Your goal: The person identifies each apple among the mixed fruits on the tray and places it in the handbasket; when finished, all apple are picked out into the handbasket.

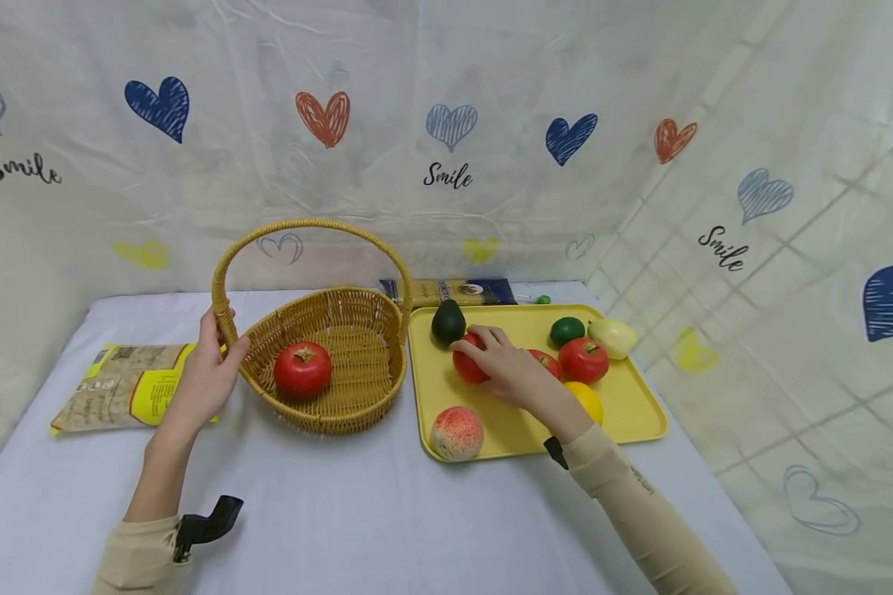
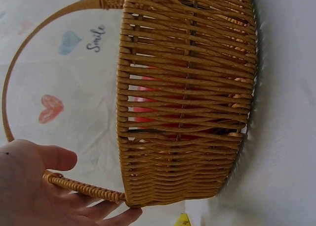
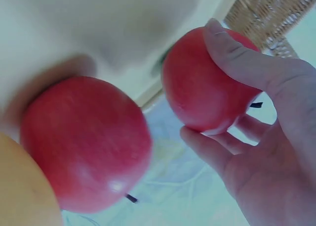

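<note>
Head view: we've got the left hand [image 1: 207, 373] gripping the handle [image 1: 309, 223] of the wicker basket [image 1: 363, 364], and the right hand [image 1: 513, 370] grasping the held red fruit [image 1: 467, 365] over the left part of the yellow tray [image 1: 628, 413]. Can't tell if that fruit touches the tray. We count red fruits: one in the basket, one in hand, two on the tray. Other tray fruit, one each: peach [image 1: 457, 434], dark green fruit [image 1: 448, 323], small green fruit [image 1: 567, 330], pale yellow pear [image 1: 613, 339], orange-yellow fruit [image 1: 586, 401]. One bag [image 1: 130, 384] left of the basket; one packet [image 1: 454, 292] behind the tray.

Left wrist: we see fingers behind the handle, thumb on its other side, loose hold. Red shows through the weave.

Right wrist: we see thumb and fingers on opposite sides of the held fruit, spread about its width; one more red fruit nearby.
</note>
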The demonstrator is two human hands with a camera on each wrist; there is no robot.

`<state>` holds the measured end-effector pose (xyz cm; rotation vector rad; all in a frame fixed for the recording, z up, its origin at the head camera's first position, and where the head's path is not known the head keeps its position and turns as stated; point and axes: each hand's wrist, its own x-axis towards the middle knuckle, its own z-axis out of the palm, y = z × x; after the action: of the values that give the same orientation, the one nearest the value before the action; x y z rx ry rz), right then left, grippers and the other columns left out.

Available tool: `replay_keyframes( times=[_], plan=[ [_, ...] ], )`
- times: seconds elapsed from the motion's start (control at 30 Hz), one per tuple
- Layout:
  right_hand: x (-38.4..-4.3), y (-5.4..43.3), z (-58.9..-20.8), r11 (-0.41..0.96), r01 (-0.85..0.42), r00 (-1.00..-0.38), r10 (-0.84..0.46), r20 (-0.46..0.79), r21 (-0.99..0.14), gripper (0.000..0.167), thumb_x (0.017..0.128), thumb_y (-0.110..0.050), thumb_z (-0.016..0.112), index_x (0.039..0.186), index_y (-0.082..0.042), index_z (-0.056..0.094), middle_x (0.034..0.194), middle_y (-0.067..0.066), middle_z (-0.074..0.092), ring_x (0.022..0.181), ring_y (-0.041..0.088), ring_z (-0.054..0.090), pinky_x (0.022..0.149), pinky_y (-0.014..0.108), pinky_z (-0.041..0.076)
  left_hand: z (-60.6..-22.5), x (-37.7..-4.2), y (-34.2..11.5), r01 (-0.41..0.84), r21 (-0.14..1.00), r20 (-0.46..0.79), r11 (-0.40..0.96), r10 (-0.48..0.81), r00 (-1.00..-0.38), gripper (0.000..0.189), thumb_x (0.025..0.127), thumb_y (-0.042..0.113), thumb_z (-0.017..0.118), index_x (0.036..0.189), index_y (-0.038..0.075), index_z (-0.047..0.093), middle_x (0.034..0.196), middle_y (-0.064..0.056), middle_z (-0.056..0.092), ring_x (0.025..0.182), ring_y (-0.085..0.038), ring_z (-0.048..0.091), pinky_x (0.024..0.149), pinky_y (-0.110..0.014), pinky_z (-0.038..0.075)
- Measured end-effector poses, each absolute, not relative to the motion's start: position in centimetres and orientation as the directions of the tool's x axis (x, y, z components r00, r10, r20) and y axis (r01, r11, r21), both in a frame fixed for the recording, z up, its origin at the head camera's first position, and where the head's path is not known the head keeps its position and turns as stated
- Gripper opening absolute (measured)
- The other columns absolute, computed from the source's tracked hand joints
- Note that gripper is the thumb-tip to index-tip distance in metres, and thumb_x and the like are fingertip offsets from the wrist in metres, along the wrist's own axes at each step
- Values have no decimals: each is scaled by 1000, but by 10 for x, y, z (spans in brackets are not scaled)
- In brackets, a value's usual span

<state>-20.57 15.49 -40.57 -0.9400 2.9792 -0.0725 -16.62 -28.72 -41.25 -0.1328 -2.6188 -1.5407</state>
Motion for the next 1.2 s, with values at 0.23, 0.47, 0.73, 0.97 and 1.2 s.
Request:
replay_keyframes(
  times=[0.23,0.47,0.73,0.97,1.2],
  plan=[
    [-194,142,-390,774,-633,-774,-632,32,-24,77,84,-18,85,149,-28,45,158,15,39,142,36,43,79,44,64,-413,-166,-287,113,869,119,482,18,-993,69,111,31,37,166,18,-3,170,-24,18,153,-53,23,112,-78,29],
    [-184,129,-374,718,-694,-720,-693,36,-50,74,85,-24,85,149,-30,48,158,10,41,139,31,45,78,41,65,-413,-167,-287,120,864,125,488,21,-992,70,111,31,37,166,20,-5,170,-25,16,153,-53,22,113,-77,27],
    [-174,112,-360,668,-733,-674,-739,1,-128,73,90,-33,80,153,-35,42,159,6,39,142,26,42,84,35,63,-410,-167,-287,106,851,111,515,21,-994,69,111,33,36,165,17,-3,168,-28,20,150,-55,27,112,-77,29],
    [-178,93,-357,569,-793,-582,-813,-3,-218,74,89,-31,81,152,-34,42,160,2,37,144,23,39,94,34,60,-412,-167,-287,126,856,134,501,20,-991,69,111,30,38,166,17,-3,170,-26,18,152,-54,25,112,-78,29],
    [-189,70,-356,497,-836,-523,-850,63,-233,74,90,-31,80,153,-32,42,160,6,39,144,25,42,101,36,57,-412,-166,-285,124,864,131,489,19,-991,69,111,29,37,165,15,-2,170,-25,18,152,-52,25,112,-76,30]
  ],
)
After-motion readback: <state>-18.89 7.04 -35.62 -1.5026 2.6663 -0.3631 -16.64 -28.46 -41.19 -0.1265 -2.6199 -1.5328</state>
